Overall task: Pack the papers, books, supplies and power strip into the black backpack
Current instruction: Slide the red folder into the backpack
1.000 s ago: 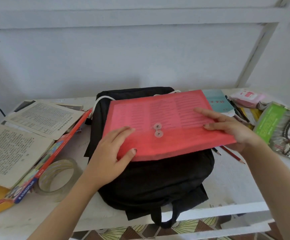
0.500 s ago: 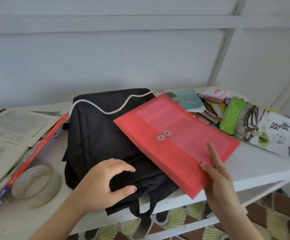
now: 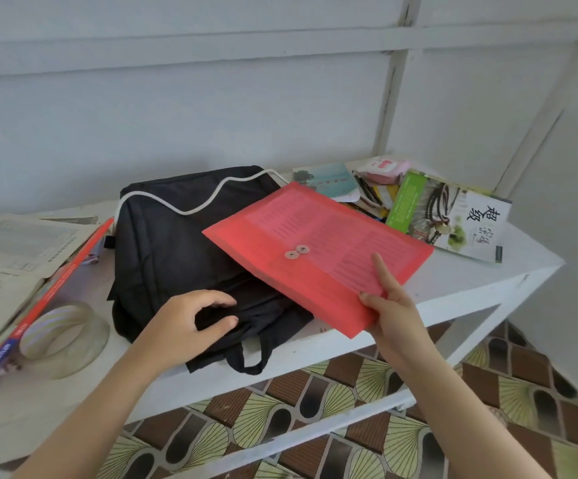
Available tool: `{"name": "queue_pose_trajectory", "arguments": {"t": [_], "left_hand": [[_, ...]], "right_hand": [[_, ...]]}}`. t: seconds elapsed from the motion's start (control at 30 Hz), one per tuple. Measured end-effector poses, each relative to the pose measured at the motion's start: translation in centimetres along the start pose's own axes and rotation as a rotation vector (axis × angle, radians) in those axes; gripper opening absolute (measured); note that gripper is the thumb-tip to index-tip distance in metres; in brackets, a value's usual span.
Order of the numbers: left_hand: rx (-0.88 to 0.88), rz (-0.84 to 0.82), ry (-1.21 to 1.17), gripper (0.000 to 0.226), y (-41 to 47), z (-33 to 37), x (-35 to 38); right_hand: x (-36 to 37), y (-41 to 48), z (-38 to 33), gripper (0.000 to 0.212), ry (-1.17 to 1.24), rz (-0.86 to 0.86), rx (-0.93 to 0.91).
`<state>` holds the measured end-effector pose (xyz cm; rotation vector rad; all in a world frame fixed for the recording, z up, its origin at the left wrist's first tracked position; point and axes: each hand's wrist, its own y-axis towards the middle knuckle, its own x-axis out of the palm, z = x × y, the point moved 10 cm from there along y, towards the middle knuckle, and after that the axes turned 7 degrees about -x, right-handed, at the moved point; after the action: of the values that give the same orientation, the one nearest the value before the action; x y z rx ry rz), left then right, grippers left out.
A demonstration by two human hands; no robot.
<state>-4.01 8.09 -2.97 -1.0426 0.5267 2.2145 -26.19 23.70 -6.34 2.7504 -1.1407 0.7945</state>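
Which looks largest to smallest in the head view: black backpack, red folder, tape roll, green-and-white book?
1. black backpack, though partly covered.
2. red folder.
3. green-and-white book and tape roll: these look alike, and the roll is nearer the camera, so unranked.
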Motion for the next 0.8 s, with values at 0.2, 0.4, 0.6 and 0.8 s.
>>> {"name": "queue_pose_trajectory", "arguments": {"t": [0.2, 0.4, 0.6, 0.8], "left_hand": [[0.071, 0.019, 0.114, 0.045, -1.4, 2.3, 0.2], [0.037, 0.139, -0.055, 0.045, -0.7, 1.9, -1.5], [0.073, 0.24, -0.145, 0.043, 2.0, 1.6, -4.9], [0.151, 0.281, -0.115, 0.043, 4.4, 0.3, -6.0]], "right_hand": [[-0.7, -2.2, -1.6, 0.065, 0.061, 0.021, -0.086], [-1.9, -3.7, -2.4, 0.066, 0.084, 0.082, -0.134], [-2.3, -5.3, -1.9, 0.065, 0.123, 0.172, -0.182], [-1.9, -7.0, -0.8, 0.064, 0.172, 0.287, -0.23]]}}
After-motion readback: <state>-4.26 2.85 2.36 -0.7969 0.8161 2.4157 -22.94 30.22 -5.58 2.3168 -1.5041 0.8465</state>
